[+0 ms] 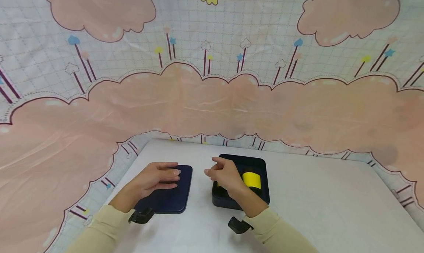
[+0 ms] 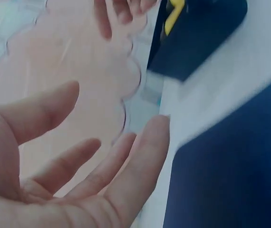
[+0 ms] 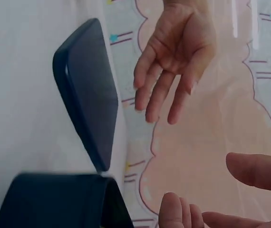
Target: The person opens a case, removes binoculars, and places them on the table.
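Hovering released over one lid [image 1: 170,199] and one box [image 1: 223,201].
Head view: the left hand [image 1: 157,177] is above the lid, near the table's [image 1: 331,198] left edge; the right hand [image 1: 229,176] is above the box, nearer the far edge, one yellow roll [image 1: 251,180] and a half-hidden yellow patch [image 1: 218,184] inside. Lid and box look light, stiff, perhaps slick: grip their rims. Left wrist view: fingers loose, holding nothing. Right wrist view: both hands empty.

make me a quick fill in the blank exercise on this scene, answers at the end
In the head view, the flat dark blue rectangular panel lies to the ____ of the open dark blue rectangular box.
The only bright colour inside the box is ____.
The person's bare left hand holds ____.

Missing words: left; yellow; nothing
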Demonstrator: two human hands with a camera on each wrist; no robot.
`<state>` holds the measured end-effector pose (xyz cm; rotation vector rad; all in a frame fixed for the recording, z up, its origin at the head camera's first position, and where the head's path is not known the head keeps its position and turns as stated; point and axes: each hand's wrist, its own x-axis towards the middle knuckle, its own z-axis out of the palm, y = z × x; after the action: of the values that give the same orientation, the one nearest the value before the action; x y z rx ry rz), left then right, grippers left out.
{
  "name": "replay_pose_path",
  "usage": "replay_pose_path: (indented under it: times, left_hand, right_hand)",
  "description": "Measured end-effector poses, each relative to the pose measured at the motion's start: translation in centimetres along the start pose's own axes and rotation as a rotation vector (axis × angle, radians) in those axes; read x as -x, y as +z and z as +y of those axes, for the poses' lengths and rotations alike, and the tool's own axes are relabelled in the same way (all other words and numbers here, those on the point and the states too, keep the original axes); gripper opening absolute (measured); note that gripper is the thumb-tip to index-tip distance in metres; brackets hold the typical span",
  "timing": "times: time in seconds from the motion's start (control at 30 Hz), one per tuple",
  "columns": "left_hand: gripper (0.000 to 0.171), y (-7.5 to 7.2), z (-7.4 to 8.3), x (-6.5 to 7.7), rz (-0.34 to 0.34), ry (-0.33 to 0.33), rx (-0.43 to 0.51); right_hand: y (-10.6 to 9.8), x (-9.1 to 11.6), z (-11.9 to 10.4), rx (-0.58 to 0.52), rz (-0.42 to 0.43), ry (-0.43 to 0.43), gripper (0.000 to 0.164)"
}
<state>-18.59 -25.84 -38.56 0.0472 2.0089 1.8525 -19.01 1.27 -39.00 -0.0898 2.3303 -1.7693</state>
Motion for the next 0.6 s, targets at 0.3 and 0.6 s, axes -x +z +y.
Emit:
replay_pose_path:
  times: [0.3,0.6]
  left_hand:
    - [0.063,4.6,0.0,-1.2,0.034,0.025,0.051]
    - [0.062,8.1,-1.3,-3.5,0.050,-0.024,0.031]
  right_hand:
    - [-3.6,0.9,1.6,0.092,0.076,-0.008,0.058]
    - [-5.7,1.6,3.8,0.347,0.104,-0.127,0.057]
